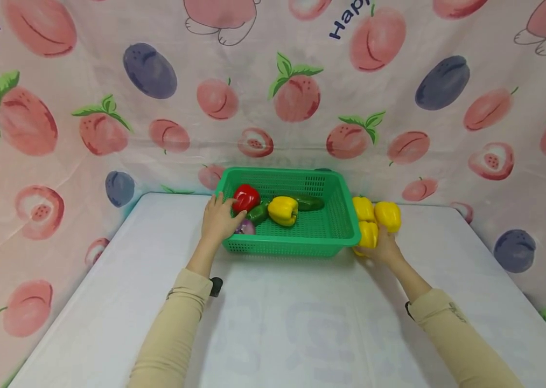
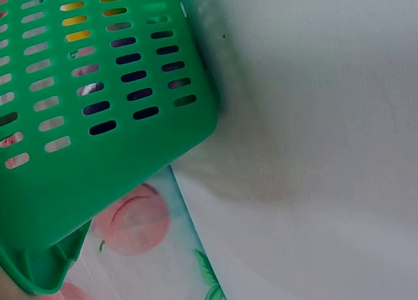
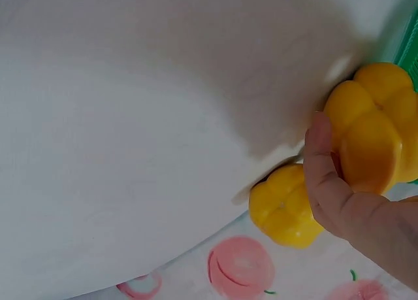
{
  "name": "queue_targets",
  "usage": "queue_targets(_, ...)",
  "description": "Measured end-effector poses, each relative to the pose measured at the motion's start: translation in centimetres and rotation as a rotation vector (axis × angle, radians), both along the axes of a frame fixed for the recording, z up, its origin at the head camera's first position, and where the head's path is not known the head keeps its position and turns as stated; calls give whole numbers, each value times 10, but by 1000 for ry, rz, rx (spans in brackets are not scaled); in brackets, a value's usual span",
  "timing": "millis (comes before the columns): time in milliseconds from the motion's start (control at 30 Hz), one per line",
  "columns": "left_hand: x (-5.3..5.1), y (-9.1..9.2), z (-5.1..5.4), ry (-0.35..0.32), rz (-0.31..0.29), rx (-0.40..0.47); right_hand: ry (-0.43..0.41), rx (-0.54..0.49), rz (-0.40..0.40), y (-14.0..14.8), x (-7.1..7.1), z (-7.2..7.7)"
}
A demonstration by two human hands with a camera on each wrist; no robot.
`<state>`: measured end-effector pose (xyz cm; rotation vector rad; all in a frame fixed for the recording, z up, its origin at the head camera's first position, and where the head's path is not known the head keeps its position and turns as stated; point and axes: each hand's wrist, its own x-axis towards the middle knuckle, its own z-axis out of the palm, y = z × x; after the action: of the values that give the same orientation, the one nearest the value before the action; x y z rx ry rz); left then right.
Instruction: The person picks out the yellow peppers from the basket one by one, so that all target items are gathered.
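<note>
We see the right hand [image 1: 383, 249] holding a yellow pepper [image 1: 368, 234], fingers curled round its side, just outside the green basket [image 1: 278, 240], between 3 and 4 o'clock. From that held pepper, a second pepper [image 1: 363, 209] lies at 12 o'clock and a third pepper [image 1: 388, 216] between 1 and 2. The left hand [image 1: 218, 220] rests at the basket's 9 o'clock rim, thumb and forefinger apart; we cannot tell whether it grips. Inside, we see a red pepper [image 1: 246, 199] at 10, a purple vegetable [image 1: 246, 227] at 8, and another yellow pepper [image 1: 282, 210] near the middle.
</note>
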<state>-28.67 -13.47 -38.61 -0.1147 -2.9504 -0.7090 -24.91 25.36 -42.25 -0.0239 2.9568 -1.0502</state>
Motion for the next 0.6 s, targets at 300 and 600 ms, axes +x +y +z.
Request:
queue_targets(300, -1, 2, 0, 14, -17, -10, -58, 71, 7, 9, -2, 3)
queue_targets(600, -1, 0, -1, 20, 1, -4, -157, 60, 19, 13, -4, 0)
